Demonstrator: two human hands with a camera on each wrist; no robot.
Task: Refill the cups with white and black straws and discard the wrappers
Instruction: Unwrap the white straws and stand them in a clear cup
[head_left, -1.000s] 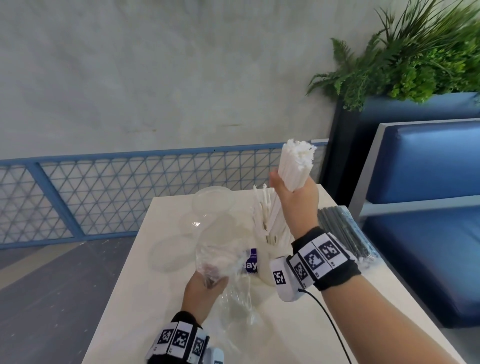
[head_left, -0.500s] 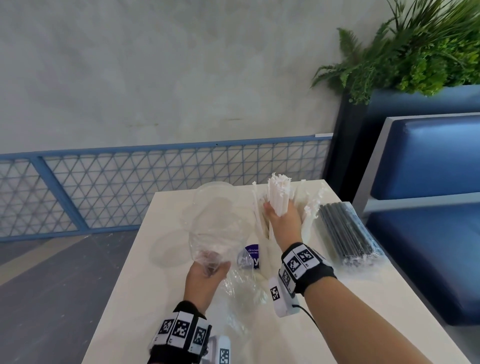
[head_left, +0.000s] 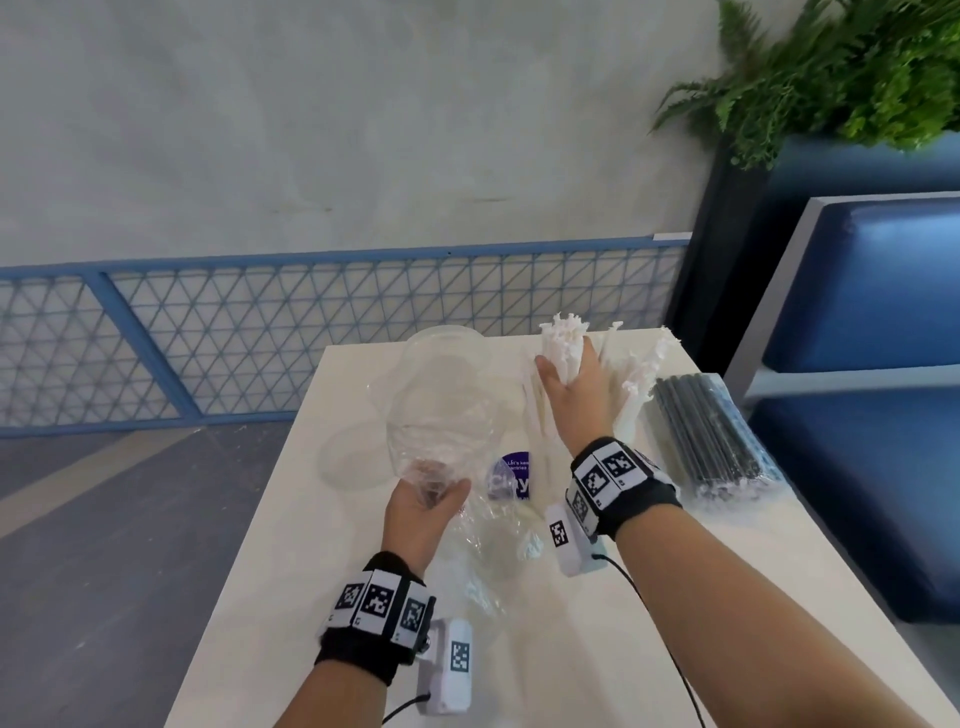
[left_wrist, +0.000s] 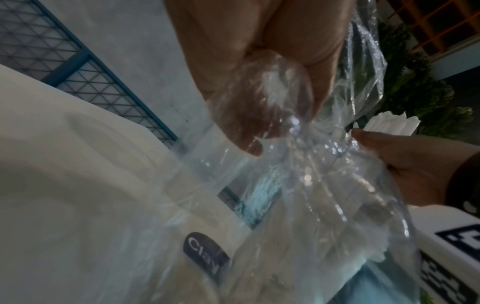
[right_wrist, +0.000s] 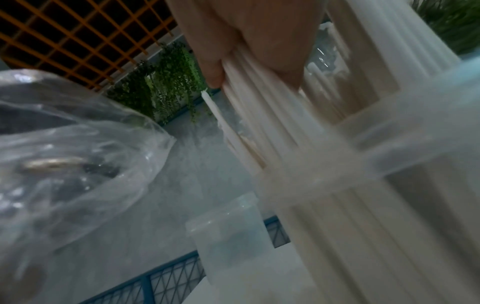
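White paper-wrapped straws (head_left: 563, 345) stood near-upright, tips up — right hand (head_left: 571, 389) gripped bundle; left hand (head_left: 421, 512) pinched clear plastic wrapper (head_left: 441, 415).

Both forearms are reaching forward, bare, each wearing a black wristband with square black-and-white markers and a small white camera unit. The left hand (head_left: 423, 512) is sitting lower and nearer the body, its thumb and fingers (left_wrist: 249, 107) pinching together with the thumb uppermost. The right hand (head_left: 574, 387) is extending further forward and higher, back of the hand facing up, its fingers (right_wrist: 275, 51) curling round in a grasp, thumb on the left side.
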